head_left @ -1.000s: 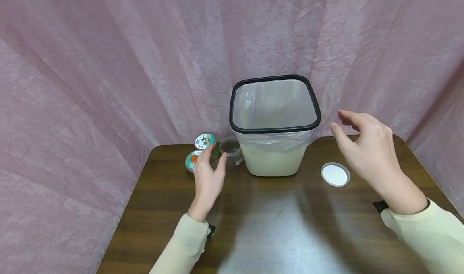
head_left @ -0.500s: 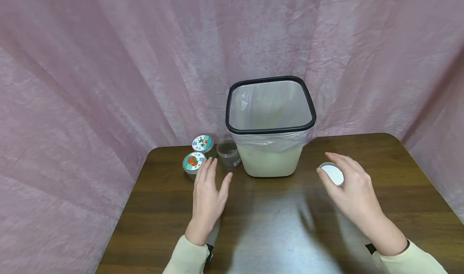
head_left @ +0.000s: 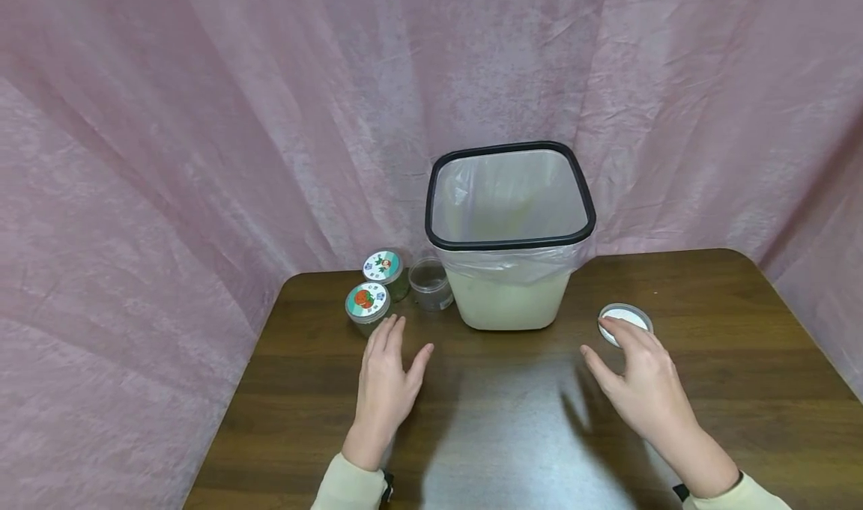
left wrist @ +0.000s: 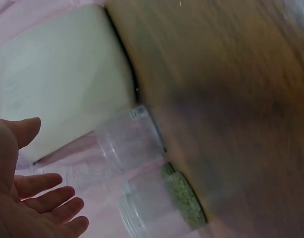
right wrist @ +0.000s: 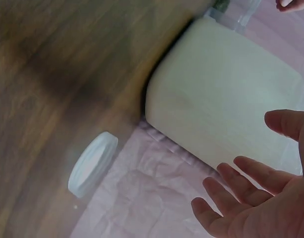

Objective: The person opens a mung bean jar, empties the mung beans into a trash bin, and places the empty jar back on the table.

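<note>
Standing upright, axes vertical, along the tabletop's (head_left: 742,330) far edge toward its left corner are two lidded jars (head_left: 368,302) and an uncapped jar (head_left: 431,289). The left hand (head_left: 386,390), drawn back from them, spreads empty fingers. Right of the bin (head_left: 512,296), the lid (right wrist: 92,164) lies flat, white face up; the right hand (head_left: 640,390), now lower, is spread too, so nothing is held.

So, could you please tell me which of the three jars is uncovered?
The clear jar nearest the bin: its mouth is open, whereas the front-left jar and the jar behind it are both covered by printed lids.
</note>
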{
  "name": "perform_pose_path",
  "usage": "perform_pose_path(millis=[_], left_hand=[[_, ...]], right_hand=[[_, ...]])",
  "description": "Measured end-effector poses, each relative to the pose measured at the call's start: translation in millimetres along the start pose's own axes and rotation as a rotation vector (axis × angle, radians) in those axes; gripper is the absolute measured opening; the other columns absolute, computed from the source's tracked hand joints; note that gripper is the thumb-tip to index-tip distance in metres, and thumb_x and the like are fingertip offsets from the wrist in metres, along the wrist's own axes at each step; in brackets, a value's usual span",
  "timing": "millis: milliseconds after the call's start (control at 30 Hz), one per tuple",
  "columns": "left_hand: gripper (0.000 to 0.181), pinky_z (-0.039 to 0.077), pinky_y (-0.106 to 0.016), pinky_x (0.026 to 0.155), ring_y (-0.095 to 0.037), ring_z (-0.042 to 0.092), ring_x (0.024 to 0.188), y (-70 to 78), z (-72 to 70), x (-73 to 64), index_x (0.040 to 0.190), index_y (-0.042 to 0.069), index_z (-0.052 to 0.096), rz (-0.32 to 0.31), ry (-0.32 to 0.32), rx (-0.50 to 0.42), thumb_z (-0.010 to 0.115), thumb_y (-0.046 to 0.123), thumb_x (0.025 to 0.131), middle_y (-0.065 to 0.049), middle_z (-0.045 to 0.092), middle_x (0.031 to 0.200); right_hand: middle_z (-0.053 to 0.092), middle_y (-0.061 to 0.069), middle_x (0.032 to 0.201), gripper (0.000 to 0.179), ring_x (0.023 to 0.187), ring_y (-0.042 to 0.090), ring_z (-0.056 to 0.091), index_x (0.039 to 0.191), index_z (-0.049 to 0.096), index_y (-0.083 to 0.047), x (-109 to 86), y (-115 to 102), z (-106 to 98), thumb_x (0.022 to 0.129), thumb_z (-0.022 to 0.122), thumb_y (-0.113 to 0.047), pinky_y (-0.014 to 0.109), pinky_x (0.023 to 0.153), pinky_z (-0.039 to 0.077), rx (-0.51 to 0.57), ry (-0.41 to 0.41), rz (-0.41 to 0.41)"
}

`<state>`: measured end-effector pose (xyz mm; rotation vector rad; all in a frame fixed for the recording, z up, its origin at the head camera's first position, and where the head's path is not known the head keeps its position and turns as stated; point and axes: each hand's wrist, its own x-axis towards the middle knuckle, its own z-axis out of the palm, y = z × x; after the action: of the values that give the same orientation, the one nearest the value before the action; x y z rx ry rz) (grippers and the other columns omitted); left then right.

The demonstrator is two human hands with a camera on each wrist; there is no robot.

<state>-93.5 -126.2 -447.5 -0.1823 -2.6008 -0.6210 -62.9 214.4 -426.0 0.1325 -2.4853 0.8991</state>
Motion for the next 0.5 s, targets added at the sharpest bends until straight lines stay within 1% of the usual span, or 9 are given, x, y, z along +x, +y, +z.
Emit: perform_pose_path(millis=[67,167,233,300,333,400,500], left_hand=[[0.063,0.042,-0.046,0.103,-0.028,0.044,0.128,-4.3,-2.2,3.8,0.132,0.004,0.051,0.003,0.030,-0.008,0.064,0.044,0.084,-0.013,0.049,0.136],[0.069,0.041,-0.046,0.104,-0.030,0.043,0.129,-13.2,-7.7,13.0,0.133,0.002,0.048,-0.016,0.094,-0.036,0.068,0.043,0.081,-0.015,0.049,0.136],[0.075,0.040,-0.047,0.105,-0.031,0.041,0.130,-21.1,-11.8,20.3,0.136,0.003,0.044,-0.045,0.129,-0.062,0.071,0.043,0.079,-0.016,0.047,0.138],[0.083,0.037,-0.049,0.106,-0.032,0.038,0.132,-30.4,-15.2,27.6,0.139,0.003,0.039,-0.094,0.149,-0.082,0.073,0.046,0.075,-0.016,0.044,0.140],[0.089,0.036,-0.050,0.107,-0.032,0.036,0.134,-35.6,-16.3,31.2,0.141,0.004,0.036,-0.126,0.149,-0.088,0.074,0.048,0.074,-0.016,0.042,0.142],[0.099,0.035,-0.052,0.108,-0.032,0.031,0.136,-47.2,-17.2,37.8,0.145,0.006,0.029,-0.201,0.125,-0.102,0.076,0.051,0.069,-0.016,0.035,0.146],[0.115,0.034,-0.052,0.108,-0.032,0.026,0.139,-65.6,-15.6,45.6,0.149,0.009,0.017,-0.309,0.050,-0.112,0.077,0.057,0.064,-0.016,0.025,0.151]], right_hand=[[0.062,0.014,0.119,0.047,0.111,0.034,0.055,0.119,0.061,-0.005,-1.1,0,1,0.080,0.072,-0.030,0.048,0.092,0.041,0.004,-0.022,0.025],[0.063,0.012,0.119,0.047,0.112,0.032,0.056,0.120,0.061,-0.006,-2.0,0,4,0.082,0.070,-0.033,0.047,0.092,0.042,0.018,-0.052,0.052],[0.063,0.011,0.119,0.047,0.113,0.031,0.056,0.120,0.061,-0.007,-2.2,0,5,0.083,0.069,-0.035,0.047,0.091,0.043,0.029,-0.070,0.068],[0.063,0.011,0.119,0.047,0.114,0.031,0.056,0.120,0.061,-0.008,-2.0,0,6,0.084,0.067,-0.036,0.047,0.091,0.043,0.035,-0.083,0.078],[0.063,0.011,0.119,0.047,0.114,0.032,0.056,0.121,0.061,-0.008,-1.7,1,6,0.084,0.067,-0.036,0.047,0.091,0.043,0.037,-0.089,0.081],[0.063,0.013,0.120,0.048,0.114,0.033,0.056,0.121,0.060,-0.007,-1.2,1,8,0.085,0.066,-0.037,0.048,0.091,0.043,0.038,-0.100,0.085],[0.063,0.014,0.120,0.049,0.115,0.034,0.055,0.121,0.060,-0.005,-0.2,2,10,0.085,0.066,-0.038,0.050,0.091,0.043,0.037,-0.122,0.091]])
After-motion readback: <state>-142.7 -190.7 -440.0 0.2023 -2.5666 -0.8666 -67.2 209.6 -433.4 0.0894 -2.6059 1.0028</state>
